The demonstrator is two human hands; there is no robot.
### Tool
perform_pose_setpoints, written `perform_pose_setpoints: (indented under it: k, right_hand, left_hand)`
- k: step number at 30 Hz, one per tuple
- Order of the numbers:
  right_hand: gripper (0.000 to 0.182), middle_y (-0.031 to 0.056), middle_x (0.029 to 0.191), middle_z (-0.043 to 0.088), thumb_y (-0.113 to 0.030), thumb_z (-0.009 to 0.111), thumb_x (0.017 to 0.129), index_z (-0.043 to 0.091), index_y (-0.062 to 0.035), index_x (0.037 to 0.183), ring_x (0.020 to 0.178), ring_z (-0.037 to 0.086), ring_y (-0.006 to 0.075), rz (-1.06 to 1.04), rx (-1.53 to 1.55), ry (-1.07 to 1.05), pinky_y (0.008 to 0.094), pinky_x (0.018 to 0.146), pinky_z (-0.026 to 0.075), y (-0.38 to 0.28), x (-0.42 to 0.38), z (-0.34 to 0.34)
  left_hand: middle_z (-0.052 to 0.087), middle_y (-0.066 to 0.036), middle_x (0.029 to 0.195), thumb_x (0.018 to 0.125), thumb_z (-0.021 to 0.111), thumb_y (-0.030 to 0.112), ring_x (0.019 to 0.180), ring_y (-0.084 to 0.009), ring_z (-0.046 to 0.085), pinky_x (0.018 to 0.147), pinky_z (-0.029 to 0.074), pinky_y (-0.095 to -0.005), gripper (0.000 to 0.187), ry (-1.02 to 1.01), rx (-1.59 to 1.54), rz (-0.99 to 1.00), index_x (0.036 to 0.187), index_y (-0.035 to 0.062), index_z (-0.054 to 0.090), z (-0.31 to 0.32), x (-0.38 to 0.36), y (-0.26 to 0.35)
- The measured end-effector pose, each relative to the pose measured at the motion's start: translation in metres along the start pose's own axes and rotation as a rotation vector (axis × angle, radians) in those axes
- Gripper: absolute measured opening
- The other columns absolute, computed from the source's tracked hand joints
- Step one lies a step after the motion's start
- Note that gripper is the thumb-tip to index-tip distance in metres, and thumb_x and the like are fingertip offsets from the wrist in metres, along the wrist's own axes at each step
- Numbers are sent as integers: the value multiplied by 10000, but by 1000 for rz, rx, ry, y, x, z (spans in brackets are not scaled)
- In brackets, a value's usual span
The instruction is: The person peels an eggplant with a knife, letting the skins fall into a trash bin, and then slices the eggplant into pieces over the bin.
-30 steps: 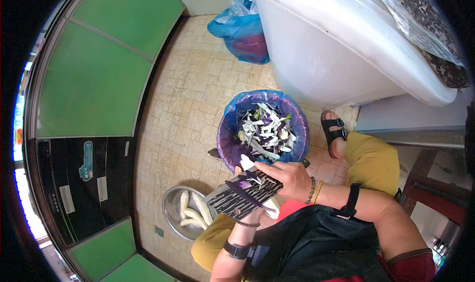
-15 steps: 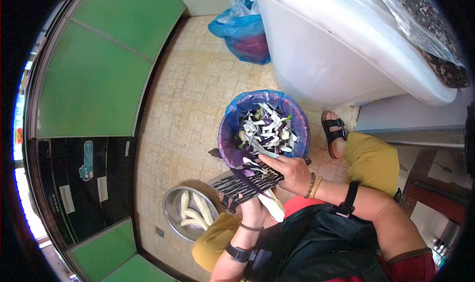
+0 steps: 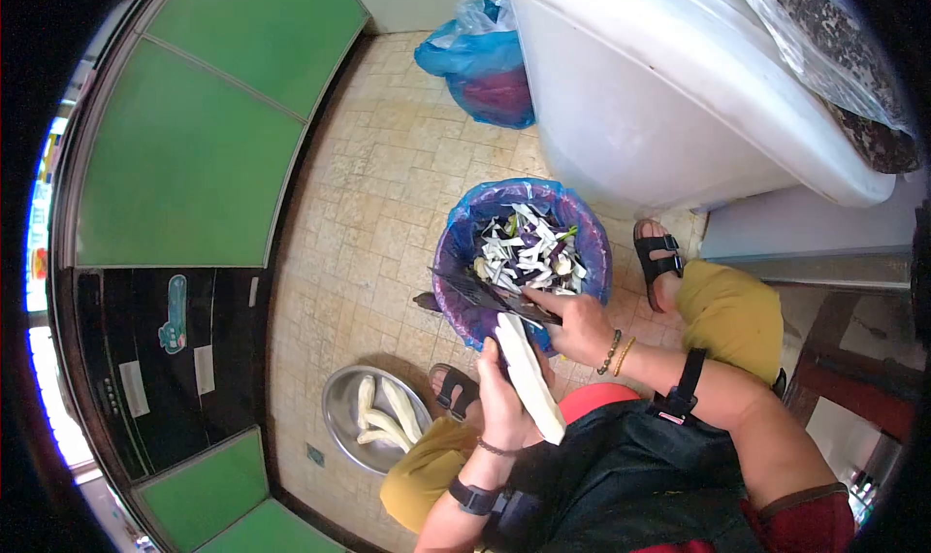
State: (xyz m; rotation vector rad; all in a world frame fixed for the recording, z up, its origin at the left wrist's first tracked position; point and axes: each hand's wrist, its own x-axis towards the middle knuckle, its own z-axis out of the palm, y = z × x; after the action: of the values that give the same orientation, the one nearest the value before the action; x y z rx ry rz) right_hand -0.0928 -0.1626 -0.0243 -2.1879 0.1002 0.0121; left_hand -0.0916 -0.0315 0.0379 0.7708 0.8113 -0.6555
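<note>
My left hand (image 3: 497,398) is closed around a long peeled eggplant (image 3: 529,378), white along the side that shows. The eggplant slants from the near rim of a bin (image 3: 599,252) down towards my lap. In my right hand (image 3: 583,330) is a broad dark-bladed kitchen knife (image 3: 475,291), its blade seen nearly edge-on above the bin, just beyond the eggplant's far end. A blue plastic bag lines the bin. Inside it lies a heap of white and purple peelings (image 3: 529,250) with a few green bits.
On the floor to the left, a steel bowl (image 3: 337,419) holds several peeled eggplants (image 3: 392,415). A blue plastic bag (image 3: 490,78) leans against a white tub-like fixture (image 3: 659,97). Green cabinets (image 3: 194,155) line the left side. My sandalled feet flank the bin.
The knife has turned from lying flat across the eggplant to nearly edge-on, further up over the bin. A dark purple strip of skin on the eggplant no longer shows.
</note>
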Motion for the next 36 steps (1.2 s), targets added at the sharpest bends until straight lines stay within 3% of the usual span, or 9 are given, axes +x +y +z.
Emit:
perform_pose_setpoints:
  k: [4, 8, 11, 17, 20, 22, 31, 34, 36]
  right_hand:
    - [486, 187, 934, 631, -106, 599, 701, 564, -129, 1185, 779, 621, 338, -194, 135, 11, 416, 652, 498, -18, -3, -7]
    - [601, 95, 744, 590, -97, 654, 683, 514, -176, 1262, 652, 599, 273, -232, -64, -111, 352, 603, 486, -28, -7, -14]
    - [620, 70, 691, 533, -141, 664, 671, 504, -169, 1269, 609, 577, 252, -303, -101, -79, 350, 562, 475, -27, -8, -16]
    - [615, 62, 708, 529, -152, 654, 668, 505, -156, 1265, 625, 580, 238, -328, -143, -36, 350, 552, 474, -20, -9, -17]
    - [647, 67, 722, 532, -100, 649, 644, 499, -155, 1271, 639, 582, 246, -303, -156, -41, 353, 561, 477, -18, -9, -18]
    - [690, 73, 734, 534, -44, 637, 616, 489, -156, 1280, 652, 585, 257, -287, -105, -30, 361, 579, 481, -15, -8, -18]
    - [657, 92, 755, 565, -64, 626, 642, 489, -168, 1276, 673, 601, 273, -256, -164, -78, 379, 589, 491, -10, -7, -16]
    - [588, 119, 769, 599, -87, 613, 670, 516, -158, 1246, 671, 610, 289, -218, -146, -93, 388, 592, 496, -5, -4, -14]
    - [594, 126, 776, 607, -72, 606, 660, 520, -156, 1241, 675, 608, 300, -187, -126, -107, 393, 601, 497, -1, -3, -14]
  left_hand:
    - [585, -53, 794, 897, 378, 514, 643, -196, 554, 556, 467, -329, 460, 129, 29, 146, 985, 93, 542, -30, 25, -3]
    - [530, -60, 1164, 950, 398, 334, 1067, -194, 509, 917, 421, -345, 357, -103, 144, 227, 1210, 96, 455, -63, 34, -15]
    - [516, -73, 1207, 925, 384, 442, 1093, -240, 499, 962, 399, -386, 471, -198, 26, 248, 1252, 107, 433, -79, 44, -27]
    - [528, -70, 1158, 945, 392, 345, 1021, -224, 526, 883, 442, -378, 360, -164, 334, 326, 1203, 99, 445, -82, 44, -33]
    - [536, -75, 1112, 949, 404, 250, 975, -215, 539, 826, 463, -370, 280, -85, 206, 268, 1175, 93, 450, -81, 44, -33]
    - [555, -66, 1029, 931, 437, 185, 919, -215, 555, 771, 481, -355, 245, -46, 463, 344, 1157, 93, 453, -67, 37, -28]
    - [515, -57, 1093, 949, 415, 132, 977, -152, 508, 813, 450, -273, 244, 67, 442, 195, 1168, 30, 441, -60, 29, -20]
    - [569, -77, 941, 939, 383, 200, 753, -181, 566, 619, 473, -306, 229, -9, 838, 461, 1071, 56, 504, -76, 40, -23]
    - [572, -112, 993, 927, 350, 147, 848, -200, 565, 717, 467, -316, 262, -22, 913, 520, 1090, 24, 514, -74, 37, -16]
